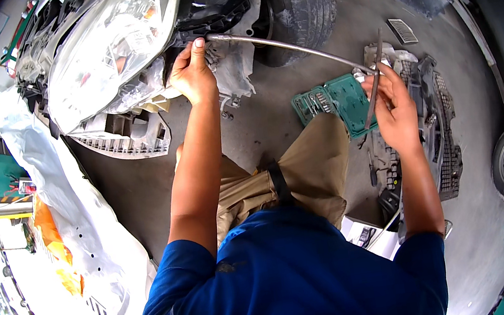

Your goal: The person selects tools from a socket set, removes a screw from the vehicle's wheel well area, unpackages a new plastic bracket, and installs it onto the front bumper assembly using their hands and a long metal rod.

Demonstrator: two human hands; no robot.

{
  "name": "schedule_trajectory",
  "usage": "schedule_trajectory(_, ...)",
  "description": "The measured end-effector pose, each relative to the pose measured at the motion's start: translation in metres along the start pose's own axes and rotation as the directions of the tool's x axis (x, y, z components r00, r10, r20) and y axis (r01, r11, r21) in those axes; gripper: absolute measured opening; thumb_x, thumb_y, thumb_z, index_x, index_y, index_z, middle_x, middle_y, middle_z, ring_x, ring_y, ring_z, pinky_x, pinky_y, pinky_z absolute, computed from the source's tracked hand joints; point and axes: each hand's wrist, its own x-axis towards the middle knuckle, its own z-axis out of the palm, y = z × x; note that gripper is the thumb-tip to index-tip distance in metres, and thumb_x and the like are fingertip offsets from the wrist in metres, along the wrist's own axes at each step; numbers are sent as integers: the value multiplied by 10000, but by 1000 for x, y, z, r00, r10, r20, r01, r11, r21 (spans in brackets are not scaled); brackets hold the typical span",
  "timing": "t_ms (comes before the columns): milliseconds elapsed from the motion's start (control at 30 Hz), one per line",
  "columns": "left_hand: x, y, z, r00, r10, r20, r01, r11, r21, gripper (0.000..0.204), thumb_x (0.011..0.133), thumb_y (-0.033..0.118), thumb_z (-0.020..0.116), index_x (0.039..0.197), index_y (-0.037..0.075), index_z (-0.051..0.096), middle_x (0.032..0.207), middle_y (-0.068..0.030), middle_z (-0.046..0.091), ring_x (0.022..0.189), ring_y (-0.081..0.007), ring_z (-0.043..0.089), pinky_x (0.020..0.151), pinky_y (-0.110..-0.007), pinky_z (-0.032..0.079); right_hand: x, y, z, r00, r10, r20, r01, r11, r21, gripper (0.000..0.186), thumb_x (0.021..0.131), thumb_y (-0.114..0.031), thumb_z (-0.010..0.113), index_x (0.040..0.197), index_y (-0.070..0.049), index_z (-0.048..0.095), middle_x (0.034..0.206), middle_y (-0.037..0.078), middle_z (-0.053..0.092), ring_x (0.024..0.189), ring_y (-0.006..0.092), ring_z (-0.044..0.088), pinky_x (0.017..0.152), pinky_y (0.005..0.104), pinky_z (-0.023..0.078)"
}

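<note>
While the stripped car front (pixel 117 22) stands with its headlight (pixel 108 49) exposed and its bumper cover (pixel 65 203) off on the floor, the left hand (pixel 193 72) presses curled fingers against the bracket under the lamp. The right hand (pixel 394 108) pinches a thin metal strip (pixel 374 79) above the open green socket set (pixel 337 101). Dismantling looks well advanced, though the headlight remains mounted.
</note>
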Motion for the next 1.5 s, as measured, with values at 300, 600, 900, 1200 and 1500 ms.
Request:
schedule_trajectory(300,5,-9,-3,999,-37,15,38,996,-86,176,743,77,782,819,-21,659,824,-66,663,740,-119,582,749,-226,462,16,-11,8,745,610,268,-581,398,709,384,908,-374,585,797,-7,592,569,26,529,432,77,428,411,220,330)
schedule_trajectory(600,7,-5,-9,994,-62,87,63,998,-13,213,782,122,753,859,-48,651,817,-82,664,715,-134,590,713,-244,484,2,-23,3,995,87,39,-96,924,370,500,934,-81,490,1384,-15,284,976,126,653,707,146,607,631,273,496)
schedule_trajectory(900,4,6,-6,982,-119,149,110,992,64,277,818,241,726,928,10,619,830,-66,641,686,-138,596,527,-211,381,15,-33,-8,860,470,198,-478,878,-10,534,883,-522,541,852,-2,661,605,53,612,572,133,610,532,255,461)
schedule_trajectory(1200,4,8,-4,987,-115,116,110,993,51,216,806,161,735,869,-28,650,708,-9,608,575,-61,476,528,-189,356,5,-29,11,964,243,-111,-203,935,290,447,926,-250,563,1294,-26,444,824,93,647,679,116,611,619,245,483)
schedule_trajectory(1500,3,10,-5,984,-120,130,112,992,65,225,826,158,712,886,-48,642,743,-41,620,635,-105,528,603,-220,431,-3,-25,-3,981,193,32,-192,981,-31,340,871,-329,636,995,-13,641,707,69,655,625,155,632,553,252,470)
